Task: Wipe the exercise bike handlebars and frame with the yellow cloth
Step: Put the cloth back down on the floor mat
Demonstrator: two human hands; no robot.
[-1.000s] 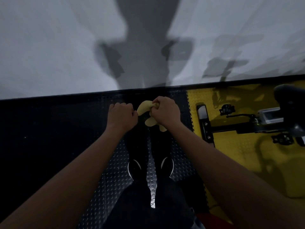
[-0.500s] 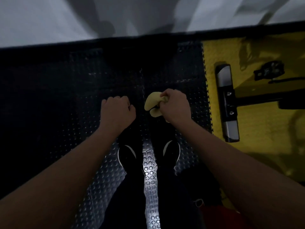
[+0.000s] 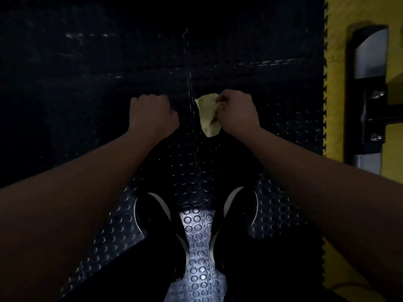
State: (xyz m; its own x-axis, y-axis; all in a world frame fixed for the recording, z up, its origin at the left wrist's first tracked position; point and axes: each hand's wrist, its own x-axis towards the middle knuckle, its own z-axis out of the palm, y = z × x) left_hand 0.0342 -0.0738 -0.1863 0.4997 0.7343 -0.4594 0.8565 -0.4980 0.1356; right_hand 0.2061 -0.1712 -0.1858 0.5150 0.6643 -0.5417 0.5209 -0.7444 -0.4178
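Right hand (image 3: 236,114) grips the bunched yellow cloth (image 3: 208,118), held above the black studded floor (image 3: 87,83). Left hand (image 3: 151,116) fisted, empty. Cloth judged light, soft, limp; best held bunched. Bike base (image 3: 368,105) far right.

Our head view has tipped further down: the white wall is out of frame, and the black studded floor mat (image 3: 250,51) now fills the top. Our shoes (image 3: 157,216) sit lower and larger. The bike's base stabilizer bar (image 3: 368,94) has slid to the right edge; pedal and frame are gone from view. Our left hand (image 3: 152,115) and right hand (image 3: 236,112), gripping the yellow cloth (image 3: 207,118), sit further apart.
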